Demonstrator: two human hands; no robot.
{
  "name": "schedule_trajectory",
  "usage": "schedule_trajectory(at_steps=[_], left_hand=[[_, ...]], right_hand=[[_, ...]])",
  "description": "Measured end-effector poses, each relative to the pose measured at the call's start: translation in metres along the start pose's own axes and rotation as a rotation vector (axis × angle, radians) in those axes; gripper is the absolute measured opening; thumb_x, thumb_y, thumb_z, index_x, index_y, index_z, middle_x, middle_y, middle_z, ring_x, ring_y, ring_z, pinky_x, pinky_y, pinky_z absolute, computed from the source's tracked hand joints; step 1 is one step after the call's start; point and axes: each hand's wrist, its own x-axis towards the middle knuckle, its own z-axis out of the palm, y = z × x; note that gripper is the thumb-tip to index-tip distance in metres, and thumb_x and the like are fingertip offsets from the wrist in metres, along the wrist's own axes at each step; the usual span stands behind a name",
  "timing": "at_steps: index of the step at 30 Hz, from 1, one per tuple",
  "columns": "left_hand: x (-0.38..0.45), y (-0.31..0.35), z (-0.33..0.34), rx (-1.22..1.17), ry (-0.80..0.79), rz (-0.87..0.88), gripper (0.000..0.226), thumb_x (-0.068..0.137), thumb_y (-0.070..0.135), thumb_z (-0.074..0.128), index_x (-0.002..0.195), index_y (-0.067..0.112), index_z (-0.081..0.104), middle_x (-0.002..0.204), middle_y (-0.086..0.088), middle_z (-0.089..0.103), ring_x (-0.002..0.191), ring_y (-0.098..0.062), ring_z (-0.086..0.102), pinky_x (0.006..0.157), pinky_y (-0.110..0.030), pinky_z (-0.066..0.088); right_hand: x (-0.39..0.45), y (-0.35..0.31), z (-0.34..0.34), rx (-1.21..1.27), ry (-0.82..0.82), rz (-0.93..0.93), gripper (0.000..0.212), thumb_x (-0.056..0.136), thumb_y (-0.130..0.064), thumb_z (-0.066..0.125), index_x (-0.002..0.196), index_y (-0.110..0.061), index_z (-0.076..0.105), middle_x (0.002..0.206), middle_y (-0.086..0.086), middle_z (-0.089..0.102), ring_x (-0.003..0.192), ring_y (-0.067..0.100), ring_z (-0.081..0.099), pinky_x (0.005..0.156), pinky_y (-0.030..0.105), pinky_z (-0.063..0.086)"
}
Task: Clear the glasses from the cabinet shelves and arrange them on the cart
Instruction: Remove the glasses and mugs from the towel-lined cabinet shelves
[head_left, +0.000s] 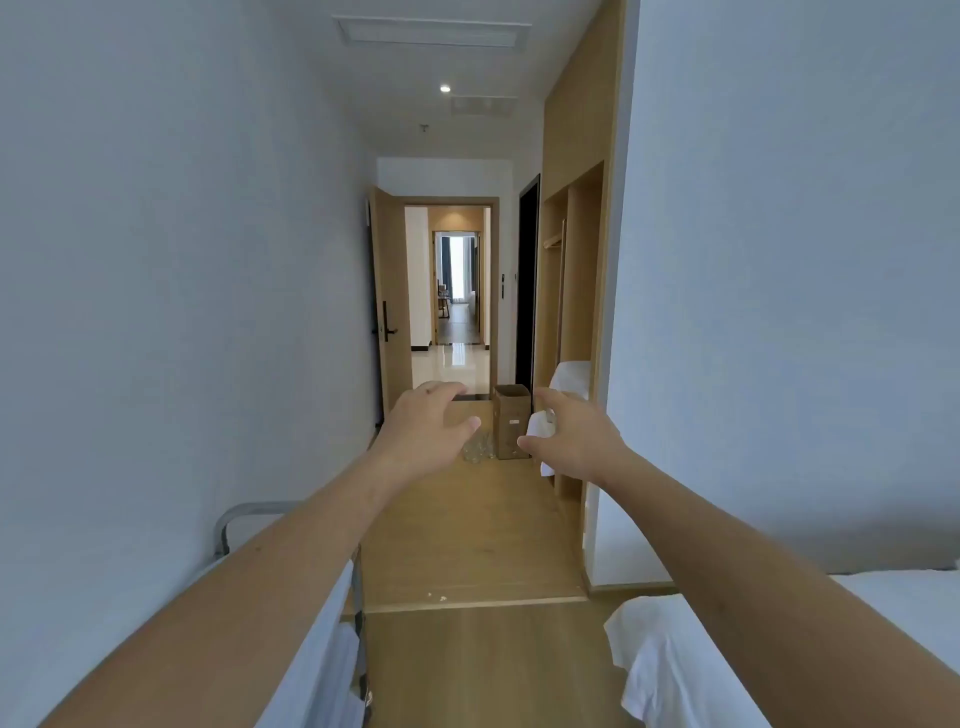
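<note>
From here I see the cart (291, 613) low at my left and the wooden cabinet (571, 291) ahead on the right, while the glasses (478, 447) stand on the floor straight ahead, well beyond my left hand (426, 431) and right hand (576, 436), both spread and empty, the left looking nearer.

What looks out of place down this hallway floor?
A cluster of clear drinking glasses stands directly on the wooden floor beside a brown cardboard box, not on a shelf or cart. Small white crumbs lie nearer the camera.
</note>
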Motion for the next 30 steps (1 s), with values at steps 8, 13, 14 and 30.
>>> schedule_trajectory(at_steps=[8,13,14,30], left_hand=[[0.098,-0.007,0.06,0.034,-0.029,-0.016,0.056,0.096,0.045,0.059,0.147,0.027,0.045,0.153,0.005,0.043,0.14,-0.018,0.039,0.112,-0.042,0.04],[0.171,-0.013,0.097,0.059,-0.006,-0.013,0.055,0.097,0.044,0.058,0.148,0.028,0.045,0.154,0.005,0.042,0.142,-0.019,0.035,0.112,-0.04,0.037],[0.184,-0.014,0.104,0.065,-0.008,-0.015,0.055,0.097,0.044,0.058,0.148,0.028,0.045,0.154,0.004,0.042,0.142,-0.019,0.035,0.111,-0.04,0.037],[0.322,-0.097,0.181,0.098,-0.055,-0.042,0.056,0.096,0.043,0.059,0.148,0.025,0.046,0.15,0.002,0.046,0.138,-0.021,0.041,0.111,-0.041,0.041]], right_hand=[[0.094,0.066,0.013,-0.028,-0.007,-0.002,0.081,0.084,-0.052,0.068,0.155,-0.03,0.034,0.153,0.002,0.045,0.135,0.03,0.046,0.103,0.046,0.046],[0.164,0.113,0.02,-0.025,-0.033,-0.004,0.082,0.083,-0.053,0.068,0.154,-0.03,0.034,0.151,0.002,0.047,0.132,0.031,0.047,0.102,0.047,0.05],[0.177,0.121,0.023,-0.021,-0.039,-0.001,0.082,0.083,-0.053,0.068,0.155,-0.03,0.033,0.152,0.002,0.046,0.133,0.03,0.047,0.103,0.047,0.049],[0.324,0.183,0.098,-0.017,-0.105,0.003,0.078,0.084,-0.048,0.068,0.153,-0.03,0.035,0.149,0.004,0.047,0.133,0.033,0.046,0.102,0.047,0.045]])
